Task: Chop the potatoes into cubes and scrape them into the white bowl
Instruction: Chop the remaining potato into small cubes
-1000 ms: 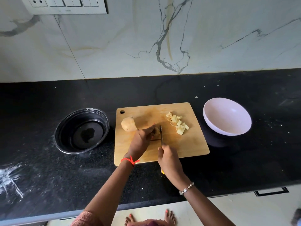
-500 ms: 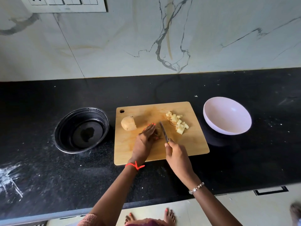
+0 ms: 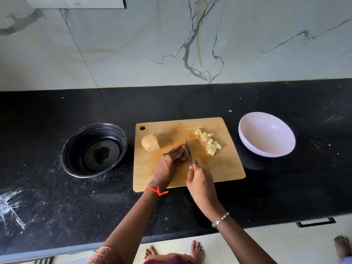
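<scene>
A wooden cutting board point(image 3: 219, 168) lies on the black counter. My left hand point(image 3: 169, 164) presses down on a potato piece in the board's middle; the piece is mostly hidden under the fingers. My right hand point(image 3: 200, 180) grips a knife point(image 3: 189, 151) whose blade stands just right of the left fingertips. A half potato point(image 3: 150, 142) rests at the board's left. Several pale potato cubes point(image 3: 208, 143) lie at the board's upper right. The white bowl point(image 3: 266, 134) sits right of the board with nothing in it.
A black round bowl point(image 3: 95, 149) stands left of the board. The marble wall point(image 3: 171, 44) rises behind the counter. The counter's front edge point(image 3: 57, 248) runs below my arms, with my feet on the floor beneath. Another person's foot point(image 3: 342, 246) shows at the lower right.
The knife blade went from straight beside the held piece to slanted away at the right, and is now back close against my left fingertips. My left hand stayed on the piece.
</scene>
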